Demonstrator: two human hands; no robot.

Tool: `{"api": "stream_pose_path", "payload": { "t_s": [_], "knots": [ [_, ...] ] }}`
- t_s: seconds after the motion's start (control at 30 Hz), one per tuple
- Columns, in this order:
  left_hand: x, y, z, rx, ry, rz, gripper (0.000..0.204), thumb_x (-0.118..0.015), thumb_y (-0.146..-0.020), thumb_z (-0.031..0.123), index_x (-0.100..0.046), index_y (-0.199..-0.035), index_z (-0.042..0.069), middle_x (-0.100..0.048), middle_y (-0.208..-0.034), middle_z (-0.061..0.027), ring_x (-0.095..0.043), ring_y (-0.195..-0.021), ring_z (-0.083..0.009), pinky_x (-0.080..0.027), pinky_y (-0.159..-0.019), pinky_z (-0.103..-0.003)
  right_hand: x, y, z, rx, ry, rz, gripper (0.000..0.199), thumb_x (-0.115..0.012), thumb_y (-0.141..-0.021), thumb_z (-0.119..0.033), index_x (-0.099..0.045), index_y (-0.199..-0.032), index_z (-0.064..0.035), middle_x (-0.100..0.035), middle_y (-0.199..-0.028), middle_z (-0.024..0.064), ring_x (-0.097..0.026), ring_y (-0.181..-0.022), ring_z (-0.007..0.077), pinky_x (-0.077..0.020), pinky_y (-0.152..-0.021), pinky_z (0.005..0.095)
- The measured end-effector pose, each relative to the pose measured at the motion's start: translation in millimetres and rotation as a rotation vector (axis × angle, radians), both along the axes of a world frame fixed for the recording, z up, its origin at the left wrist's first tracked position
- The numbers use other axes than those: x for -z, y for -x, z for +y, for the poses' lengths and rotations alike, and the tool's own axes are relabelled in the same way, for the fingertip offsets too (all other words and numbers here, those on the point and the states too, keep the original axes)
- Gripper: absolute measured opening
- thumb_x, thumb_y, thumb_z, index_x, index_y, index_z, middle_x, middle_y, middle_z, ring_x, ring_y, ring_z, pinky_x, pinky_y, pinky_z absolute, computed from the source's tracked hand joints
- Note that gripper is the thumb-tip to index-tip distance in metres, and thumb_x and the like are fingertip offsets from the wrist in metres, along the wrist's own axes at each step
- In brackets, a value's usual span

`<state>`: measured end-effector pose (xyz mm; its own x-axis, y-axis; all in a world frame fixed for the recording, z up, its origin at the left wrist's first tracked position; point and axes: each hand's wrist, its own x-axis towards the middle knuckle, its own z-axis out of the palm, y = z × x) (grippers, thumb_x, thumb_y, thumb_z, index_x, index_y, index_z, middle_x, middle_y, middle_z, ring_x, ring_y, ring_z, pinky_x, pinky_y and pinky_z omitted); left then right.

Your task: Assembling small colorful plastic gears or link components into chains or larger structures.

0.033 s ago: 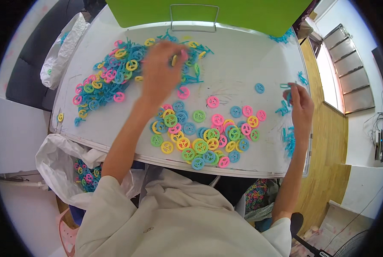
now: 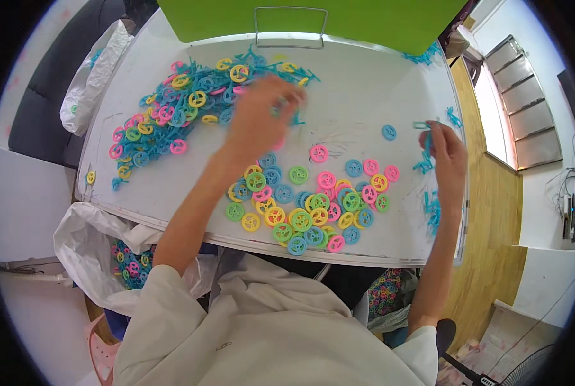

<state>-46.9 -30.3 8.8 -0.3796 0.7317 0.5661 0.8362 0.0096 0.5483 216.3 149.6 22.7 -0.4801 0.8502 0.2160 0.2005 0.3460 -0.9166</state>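
Note:
My left hand (image 2: 260, 114) is over the right side of a heap of small blue plastic parts with coloured wheels (image 2: 165, 114). Motion smears its fingers, so whether they hold anything cannot be made out. At the table's right side, my right hand (image 2: 447, 149) is closed in a pinch on a small blue plastic part (image 2: 422, 125), which pokes out past the fingertips. Just below that hand lie loose blue parts (image 2: 422, 166). Between the hands, nearer to me, spreads a loose group of pink, yellow, green and blue toy wheels (image 2: 301, 220).
The white table (image 2: 358, 83) carries a green panel (image 2: 223, 19) with a wire handle at its far edge. More blue parts (image 2: 432, 212) lie along the right edge. A white bag (image 2: 94, 257) with similar parts hangs open below left, and another holds wheels (image 2: 385, 289) below right.
My left hand has moved right and slightly nearer over the heap, uncovering a yellow wheel there. My right hand has shifted slightly, still pinching the blue part.

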Motion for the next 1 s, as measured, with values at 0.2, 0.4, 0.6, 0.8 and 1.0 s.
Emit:
{"api": "stream_pose_path", "payload": {
  "t_s": [0.2, 0.4, 0.6, 0.8, 1.0],
  "knots": [
    [37, -43, 5, 0.276, 0.262, 0.056, 0.015, -0.071, -0.076, 0.012, -0.066, -0.089, 0.007, -0.061, -0.09, -0.0084, -0.058, -0.083, -0.0257, -0.047, -0.074, -0.037, -7, 52, -34, -0.26, 0.291, 0.062, 0.02, -0.06, -0.092, -0.022, -0.064, -0.098, -0.0033, -0.065, -0.085, 0.0015, -0.059, -0.079, 0.0073, -0.0462, -0.07, 0.0204],
    [4, -34, 8, 0.267, 0.182, -0.937, 0.018, -0.068, -0.085, 0.018, -0.063, -0.095, 0.003, -0.064, -0.09, -0.0065, -0.063, -0.075, -0.0151, -0.051, -0.065, -0.028, 17, 64, -46, -0.348, 0.284, 0.065, 0.014, -0.065, -0.087, -0.006, -0.063, -0.099, 0.0006, -0.066, -0.091, 0.0041, -0.061, -0.086, 0.0092, -0.0493, -0.075, 0.0232],
    [-1, -35, 3, 0.315, 0.262, -1.147, 0.029, -0.062, -0.091, 0.026, -0.058, -0.105, 0.002, -0.064, -0.094, -0.0064, -0.065, -0.088, -0.0163, -0.054, -0.075, -0.028, 26, 70, -63, -0.384, 0.217, 0.148, 0.014, -0.063, -0.083, 0.003, -0.064, -0.097, 0.0009, -0.066, -0.092, 0.0058, -0.063, -0.088, 0.0118, -0.0504, -0.08, 0.0261],
    [-1, -36, 2, 0.424, 0.325, -1.295, 0.029, -0.058, -0.094, 0.027, -0.055, -0.108, 0.002, -0.063, -0.1, -0.0078, -0.065, -0.096, -0.0196, -0.055, -0.078, -0.03, 26, 70, -64, -0.418, 0.185, 0.147, 0.022, -0.063, -0.084, 0.004, -0.059, -0.105, 0.0016, -0.063, -0.099, 0.0047, -0.06, -0.092, 0.0104, -0.0491, -0.08, 0.0229],
    [3, -37, 2, 0.378, 0.279, -1.422, 0.032, -0.061, -0.092, 0.028, -0.053, -0.107, 0.0, -0.062, -0.102, -0.0115, -0.066, -0.093, -0.0215, -0.056, -0.079, -0.033, 25, 69, -64, -0.457, 0.115, 0.155, 0.025, -0.063, -0.083, 0.006, -0.058, -0.107, 0.0011, -0.063, -0.099, 0.0052, -0.06, -0.093, 0.0114, -0.0492, -0.082, 0.0245]
  ]
}}
